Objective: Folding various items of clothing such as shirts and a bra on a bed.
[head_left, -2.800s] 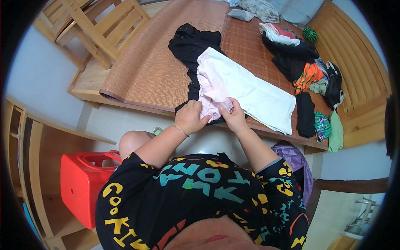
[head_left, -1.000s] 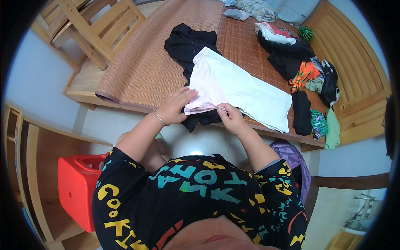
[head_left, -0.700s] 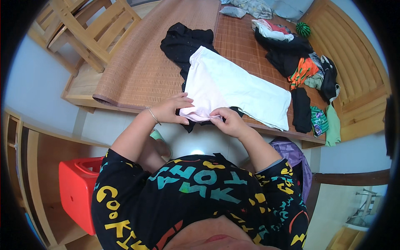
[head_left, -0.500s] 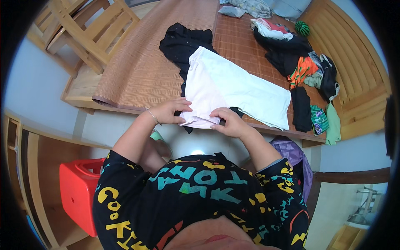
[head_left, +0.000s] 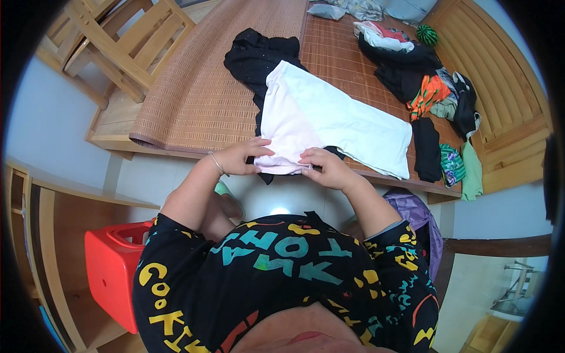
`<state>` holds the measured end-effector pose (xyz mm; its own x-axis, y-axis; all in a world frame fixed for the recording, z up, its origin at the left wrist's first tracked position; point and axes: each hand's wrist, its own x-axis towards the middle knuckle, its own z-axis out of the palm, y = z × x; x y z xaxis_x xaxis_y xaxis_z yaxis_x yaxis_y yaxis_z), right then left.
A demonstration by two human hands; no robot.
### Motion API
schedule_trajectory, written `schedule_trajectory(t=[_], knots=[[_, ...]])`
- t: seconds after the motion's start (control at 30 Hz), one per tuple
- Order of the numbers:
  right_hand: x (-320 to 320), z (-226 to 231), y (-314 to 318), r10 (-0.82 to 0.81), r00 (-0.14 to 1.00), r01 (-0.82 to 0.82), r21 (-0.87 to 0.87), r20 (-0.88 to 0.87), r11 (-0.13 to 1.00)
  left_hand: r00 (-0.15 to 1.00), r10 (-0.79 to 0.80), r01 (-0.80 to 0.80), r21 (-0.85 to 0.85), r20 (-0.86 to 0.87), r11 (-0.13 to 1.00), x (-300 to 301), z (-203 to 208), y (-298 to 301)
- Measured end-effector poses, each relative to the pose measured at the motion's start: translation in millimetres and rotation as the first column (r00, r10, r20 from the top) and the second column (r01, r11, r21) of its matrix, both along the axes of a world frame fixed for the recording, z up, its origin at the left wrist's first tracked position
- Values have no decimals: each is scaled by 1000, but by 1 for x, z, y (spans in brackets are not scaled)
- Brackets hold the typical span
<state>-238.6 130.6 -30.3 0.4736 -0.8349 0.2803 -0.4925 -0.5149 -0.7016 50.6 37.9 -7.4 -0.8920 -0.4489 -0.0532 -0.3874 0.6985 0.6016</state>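
A folded white and pale pink garment [head_left: 347,123] lies across the near edge of the mat-covered bed, its pink part toward me. Gripping the left corner of its near hem, my left hand [head_left: 240,157] has its fingers on top of the cloth. My right hand [head_left: 329,167] pinches the right end of the same hem, with its thumb low and fingers above. The hem between them hangs slightly over the bed's edge. Partly under the garment is a crumpled black piece of clothing [head_left: 256,62] with tiny light specks.
A woven mat [head_left: 194,100] covers the bed. To the right lie a folded black cloth [head_left: 426,150], a green patterned bundle [head_left: 452,165], a light green cloth [head_left: 471,170] and a heap of clothes [head_left: 406,79]. A red stool [head_left: 109,282] and wooden chairs [head_left: 144,41] stand left.
The near hem of the pink part has been turned in a little and sits slightly farther from me. My right hand has shifted slightly right and its fingers have moved up the cloth.
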Motion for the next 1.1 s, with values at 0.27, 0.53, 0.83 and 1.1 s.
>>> schedule_trajectory(t=[0.27,0.53,0.83,1.1], knots=[[3,-17,-10,-395,911,321,398,117,859,936,331,-235,489,-119,840,-7,-12,-13],[0,-33,-21,-473,748,140,587,465,798,967,128,-117,60,-222,991,-12,-2,-5],[21,3,13,-248,965,261,-222,85,939,943,14,-139,-357,-332,924,-11,21,1],[26,24,30,-234,968,200,276,95,940,897,320,-207,350,-305,914,-9,23,14]])
